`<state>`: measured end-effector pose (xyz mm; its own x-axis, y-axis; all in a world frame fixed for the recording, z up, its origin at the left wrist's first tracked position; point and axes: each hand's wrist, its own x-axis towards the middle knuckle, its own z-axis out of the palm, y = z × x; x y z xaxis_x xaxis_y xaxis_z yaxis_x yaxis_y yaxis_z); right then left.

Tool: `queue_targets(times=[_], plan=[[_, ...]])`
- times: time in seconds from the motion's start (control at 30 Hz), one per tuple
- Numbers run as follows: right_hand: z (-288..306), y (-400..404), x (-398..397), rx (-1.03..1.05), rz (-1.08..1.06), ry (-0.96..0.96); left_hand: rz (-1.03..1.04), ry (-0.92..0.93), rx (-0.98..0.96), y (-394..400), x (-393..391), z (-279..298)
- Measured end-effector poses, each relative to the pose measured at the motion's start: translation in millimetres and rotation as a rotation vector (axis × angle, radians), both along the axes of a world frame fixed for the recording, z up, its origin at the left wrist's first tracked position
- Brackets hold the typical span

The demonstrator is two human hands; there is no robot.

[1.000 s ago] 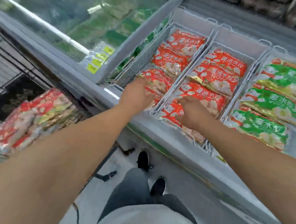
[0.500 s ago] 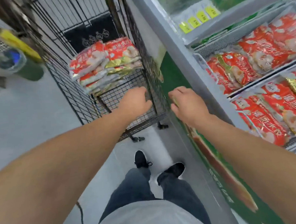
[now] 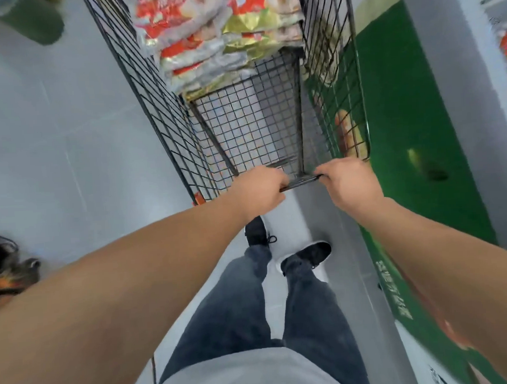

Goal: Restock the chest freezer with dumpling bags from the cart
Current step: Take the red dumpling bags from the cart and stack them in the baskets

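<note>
Black wire cart (image 3: 243,127): L hand (image 3: 258,191) & R hand (image 3: 348,184) both curled around its near-edge bar. Dumpling bags (image 3: 209,38) stacked at cart's far end; near half of mesh floor bare. Green freezer side (image 3: 404,125) just beside cart's R edge; grey floor (image 3: 52,129) to L.

A black wire cart (image 3: 243,127) is standing on the pale floor (image 3: 52,129), carrying red dumpling bags (image 3: 209,38) stacked at its far end, its near mesh lying bare.

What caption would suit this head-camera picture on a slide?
Both hands, left and right, grip the wire cart's near rail; dumpling bags lie stacked at its far end.
</note>
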<state>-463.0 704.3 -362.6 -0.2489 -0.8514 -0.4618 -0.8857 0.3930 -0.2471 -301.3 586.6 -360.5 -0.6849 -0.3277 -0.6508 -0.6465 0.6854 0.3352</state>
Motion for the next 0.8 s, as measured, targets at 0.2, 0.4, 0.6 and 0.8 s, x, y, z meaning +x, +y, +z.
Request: queue_targets(times=[0.2,0.4,0.6,0.8], plan=[[3.3,-12.5,-3.0,0.059,-0.059,0.03,-0.083,-0.003,-0.049,-16.2,-12.5,-1.8],[5.7,-49.4,-14.7,0.11,-0.1,0.056,-0.017,0.048,-0.051,-42.3,-25.2,-9.1],[1.2,-87.3,-24.2,0.065,-0.142,0.029,0.059,0.031,-0.042,-85.9,-36.2,-5.1],[2.0,-125.3,-40.6,0.07,-0.176,-0.023,0.09,-0.004,0.018,-126.9,-49.6,-9.2]])
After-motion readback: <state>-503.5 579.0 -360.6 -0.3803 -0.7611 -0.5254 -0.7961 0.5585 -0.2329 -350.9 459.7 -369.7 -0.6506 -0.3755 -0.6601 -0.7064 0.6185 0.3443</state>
